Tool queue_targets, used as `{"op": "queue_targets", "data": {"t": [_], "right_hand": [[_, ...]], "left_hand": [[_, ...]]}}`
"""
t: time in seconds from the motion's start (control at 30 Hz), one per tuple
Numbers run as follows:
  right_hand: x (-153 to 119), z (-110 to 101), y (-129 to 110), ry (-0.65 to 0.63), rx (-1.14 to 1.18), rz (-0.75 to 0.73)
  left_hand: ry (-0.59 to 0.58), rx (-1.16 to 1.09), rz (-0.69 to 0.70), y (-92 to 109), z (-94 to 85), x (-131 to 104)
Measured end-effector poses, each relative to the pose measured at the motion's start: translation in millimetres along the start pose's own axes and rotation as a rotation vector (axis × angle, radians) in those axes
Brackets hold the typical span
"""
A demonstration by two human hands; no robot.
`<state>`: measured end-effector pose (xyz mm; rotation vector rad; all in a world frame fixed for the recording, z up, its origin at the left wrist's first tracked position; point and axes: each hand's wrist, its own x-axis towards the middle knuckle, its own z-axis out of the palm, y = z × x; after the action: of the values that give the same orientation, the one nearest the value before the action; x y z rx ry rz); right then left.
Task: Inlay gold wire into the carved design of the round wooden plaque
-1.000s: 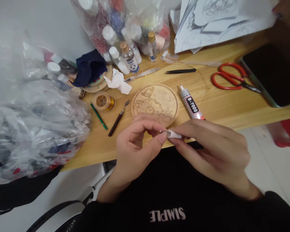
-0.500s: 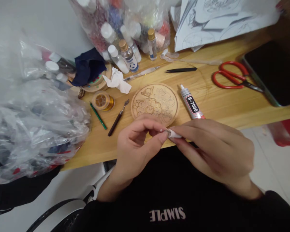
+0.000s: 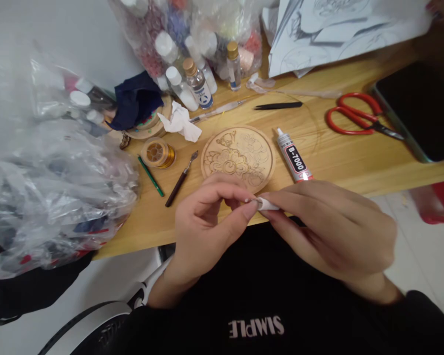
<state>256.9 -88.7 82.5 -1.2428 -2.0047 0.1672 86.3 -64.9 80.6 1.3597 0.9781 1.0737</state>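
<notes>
My right hand (image 3: 329, 227) grips a small white cap (image 3: 269, 204) between thumb and fingertips, low over the table's front edge. A thin metal pin seems to stick out of the cap's left end. My left hand (image 3: 210, 222) is closed in a pinch at that pin, thumb against index finger. Just behind the hands lies a round wooden board (image 3: 239, 155) with a flower design in golden lines, its near rim partly covered by my left fingers. A B-7000 glue tube (image 3: 294, 157) rests right of the board, its white nozzle bare and its lower end hidden by my right hand.
Left of the board are a dark-handled palette knife (image 3: 181, 181), a green pencil (image 3: 151, 176) and a gold wire spool (image 3: 158, 153). Black tweezers (image 3: 277, 106), red scissors (image 3: 358, 118) and a phone (image 3: 422, 111) lie behind and right. Bottles (image 3: 199, 86) and plastic bags (image 3: 59, 192) crowd the back and left.
Both hands stay joined at the white cap, with only a slight shift: the left wrist a little left, the right a little right. The table things stay put.
</notes>
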Motion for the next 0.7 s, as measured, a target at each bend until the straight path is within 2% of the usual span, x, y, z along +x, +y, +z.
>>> {"op": "queue_targets", "data": {"t": [0.33,0.7], "right_hand": [[2.0,-1.2,1.2,0.010,0.021,-0.021],[2.3,-0.6,2.5,-0.003,0.001,-0.041]], "left_hand": [[0.005,0.007,0.011,-0.6,1.9,-0.1],[0.058,0.039,-0.042,-0.4,4.7,-0.8]]}}
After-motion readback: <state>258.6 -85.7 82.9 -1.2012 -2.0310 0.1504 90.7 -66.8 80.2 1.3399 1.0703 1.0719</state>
